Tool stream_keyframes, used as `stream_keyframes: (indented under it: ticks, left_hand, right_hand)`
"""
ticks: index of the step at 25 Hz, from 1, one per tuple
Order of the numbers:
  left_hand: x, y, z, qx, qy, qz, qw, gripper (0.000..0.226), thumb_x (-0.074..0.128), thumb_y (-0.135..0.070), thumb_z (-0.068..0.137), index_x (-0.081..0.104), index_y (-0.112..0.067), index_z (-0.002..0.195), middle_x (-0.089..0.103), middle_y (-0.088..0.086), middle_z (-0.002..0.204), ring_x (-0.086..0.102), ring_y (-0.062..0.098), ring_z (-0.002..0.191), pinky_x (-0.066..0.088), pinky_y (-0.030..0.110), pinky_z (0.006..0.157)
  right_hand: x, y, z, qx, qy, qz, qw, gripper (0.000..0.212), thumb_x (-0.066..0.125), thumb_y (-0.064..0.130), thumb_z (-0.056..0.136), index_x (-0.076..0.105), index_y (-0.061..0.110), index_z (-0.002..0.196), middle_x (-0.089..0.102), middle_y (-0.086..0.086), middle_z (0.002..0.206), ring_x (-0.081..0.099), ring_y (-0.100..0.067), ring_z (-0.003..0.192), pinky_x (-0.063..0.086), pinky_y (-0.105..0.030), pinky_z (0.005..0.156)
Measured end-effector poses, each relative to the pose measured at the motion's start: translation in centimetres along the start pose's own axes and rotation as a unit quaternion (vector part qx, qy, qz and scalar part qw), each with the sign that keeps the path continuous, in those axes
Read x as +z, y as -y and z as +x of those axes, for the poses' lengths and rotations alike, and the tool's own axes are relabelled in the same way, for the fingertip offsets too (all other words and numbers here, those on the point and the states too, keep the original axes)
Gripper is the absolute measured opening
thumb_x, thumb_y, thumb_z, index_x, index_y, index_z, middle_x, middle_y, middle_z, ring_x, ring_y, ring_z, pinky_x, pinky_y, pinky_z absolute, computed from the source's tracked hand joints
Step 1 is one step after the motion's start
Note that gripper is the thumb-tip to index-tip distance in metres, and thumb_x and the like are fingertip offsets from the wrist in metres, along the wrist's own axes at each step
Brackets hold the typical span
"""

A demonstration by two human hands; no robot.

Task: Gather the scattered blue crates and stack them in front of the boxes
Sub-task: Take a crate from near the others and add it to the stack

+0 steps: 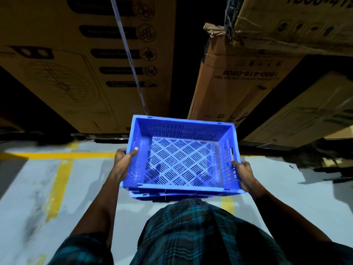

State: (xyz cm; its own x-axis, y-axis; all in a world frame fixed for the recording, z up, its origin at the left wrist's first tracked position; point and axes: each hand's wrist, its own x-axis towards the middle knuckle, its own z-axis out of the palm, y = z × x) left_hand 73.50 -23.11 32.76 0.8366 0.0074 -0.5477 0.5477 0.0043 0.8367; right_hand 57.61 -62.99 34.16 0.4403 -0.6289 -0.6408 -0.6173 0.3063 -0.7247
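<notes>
While the blue crate [181, 155] hangs in the air in front of the person's checked shirt [191, 236], both hands clamp it: left hand [124, 163] wraps the left wall, thumb hooked over the rim to the inside; right hand [243, 175] grips the right wall near the handle slot, thumb on the rim. Crate is open side up, slotted floor in a diamond pattern, nothing in it. More blue rims show just under its near edge, so there seem to be nested crates below it; count unclear.

Crate sits above the grey floor [80, 188] with yellow lines [57, 155], just short of the cardboard boxes [86, 64]. Left box: line drawing plus a column of dark label bars with round icons, text too blurred to read. Right box [238, 83]: printed upside down, a number that reads 1800-419-0505, smaller line under it illegible. A torn box [286, 25] above it shows a partial "1800-41". A pale strap [129, 58] runs diagonally down the left box.
</notes>
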Motion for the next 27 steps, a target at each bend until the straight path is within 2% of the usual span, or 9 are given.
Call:
stream_keyframes:
  ticks: [5, 8, 10, 12, 15, 17, 20, 24, 27]
  left_hand:
    - [-0.8, -0.6, 1.3, -0.009, 0.012, 0.045, 0.999, 0.032, 0.071, -0.015, 0.088, 0.066, 0.006, 0.111, 0.071, 0.022, 0.098, 0.073, 0.022, 0.066, 0.06, 0.035, 0.058]
    - [-1.4, 0.8, 0.2, -0.029, 0.031, 0.086, 0.995, 0.039, 0.077, -0.022, 0.083, 0.067, 0.002, 0.111, 0.072, 0.025, 0.107, 0.074, 0.036, 0.083, 0.061, 0.051, 0.072]
    - [-1.5, 1.3, -0.9, -0.028, 0.033, 0.095, 0.995, 0.03, 0.075, -0.019, 0.085, 0.07, 0.0, 0.107, 0.073, 0.024, 0.105, 0.072, 0.041, 0.089, 0.06, 0.055, 0.077]
    - [-1.3, 1.7, -1.8, -0.024, 0.03, 0.1, 0.994, 0.021, 0.072, -0.015, 0.087, 0.071, -0.002, 0.105, 0.075, 0.02, 0.101, 0.073, 0.039, 0.088, 0.06, 0.053, 0.076]
    - [-1.1, 1.5, -2.2, -0.021, 0.018, 0.102, 0.994, 0.021, 0.071, -0.012, 0.089, 0.069, -0.001, 0.107, 0.074, 0.02, 0.102, 0.073, 0.038, 0.085, 0.061, 0.047, 0.072]
    - [-1.0, 1.1, -1.5, -0.029, -0.009, 0.092, 0.995, 0.02, 0.072, -0.011, 0.087, 0.068, -0.002, 0.105, 0.073, 0.021, 0.104, 0.073, 0.034, 0.08, 0.062, 0.041, 0.066]
    - [-0.4, 0.8, -1.0, -0.036, -0.021, 0.097, 0.994, 0.019, 0.072, -0.012, 0.087, 0.059, -0.011, 0.1, 0.07, 0.014, 0.098, 0.071, 0.025, 0.074, 0.059, 0.035, 0.062]
    - [-0.2, 2.5, -1.1, -0.028, -0.059, 0.173, 0.983, 0.055, 0.077, -0.026, 0.081, 0.043, -0.015, 0.123, 0.062, 0.013, 0.121, 0.066, 0.035, 0.103, 0.056, 0.054, 0.087]
    - [0.6, 4.2, -2.1, -0.001, -0.093, 0.395, 0.914, 0.088, 0.075, -0.042, 0.077, 0.03, -0.009, 0.145, 0.039, 0.019, 0.149, 0.046, 0.042, 0.13, 0.038, 0.06, 0.105]
  right_hand:
    - [1.2, -0.4, 1.9, -0.013, 0.006, -0.033, 0.999, 0.019, 0.065, 0.016, 0.09, 0.05, 0.011, 0.101, 0.063, -0.024, 0.102, 0.065, -0.03, 0.08, 0.056, -0.056, 0.081]
    - [-0.2, -0.7, 3.4, -0.018, -0.014, -0.058, 0.998, 0.028, 0.07, 0.021, 0.085, 0.055, 0.009, 0.105, 0.066, -0.024, 0.103, 0.066, -0.031, 0.078, 0.058, -0.055, 0.081]
    - [-0.9, -0.6, 2.9, -0.016, -0.023, -0.08, 0.996, 0.03, 0.072, 0.021, 0.082, 0.057, 0.008, 0.105, 0.068, -0.024, 0.104, 0.065, -0.031, 0.078, 0.057, -0.053, 0.083]
    - [-1.3, -1.2, 3.1, -0.04, 0.004, -0.11, 0.993, 0.02, 0.068, 0.017, 0.086, 0.057, 0.015, 0.103, 0.067, -0.019, 0.103, 0.064, -0.03, 0.077, 0.055, -0.05, 0.084]
    - [-1.2, -2.5, 4.9, -0.075, 0.072, -0.18, 0.978, 0.034, 0.059, 0.022, 0.076, 0.052, 0.033, 0.107, 0.065, -0.013, 0.113, 0.066, -0.033, 0.096, 0.055, -0.055, 0.088]
    - [-1.2, -3.8, 7.3, -0.092, 0.117, -0.242, 0.959, 0.049, 0.055, 0.026, 0.07, 0.045, 0.029, 0.117, 0.058, -0.017, 0.126, 0.062, -0.034, 0.11, 0.052, -0.056, 0.094]
    - [-0.7, -2.8, 5.7, -0.079, 0.115, -0.332, 0.933, 0.079, 0.056, 0.025, 0.074, 0.024, 0.008, 0.143, 0.037, -0.02, 0.148, 0.047, -0.039, 0.13, 0.046, -0.052, 0.103]
    - [-0.9, -1.8, 3.4, -0.09, 0.119, -0.41, 0.9, 0.093, 0.055, 0.021, 0.085, -0.003, 0.004, 0.155, 0.011, -0.018, 0.163, 0.019, -0.034, 0.149, 0.029, -0.048, 0.117]
    - [-1.3, -1.7, 1.8, -0.101, 0.133, -0.51, 0.844, 0.082, 0.048, 0.014, 0.096, -0.008, -0.004, 0.152, -0.009, -0.024, 0.162, -0.003, -0.034, 0.152, 0.01, -0.034, 0.122]
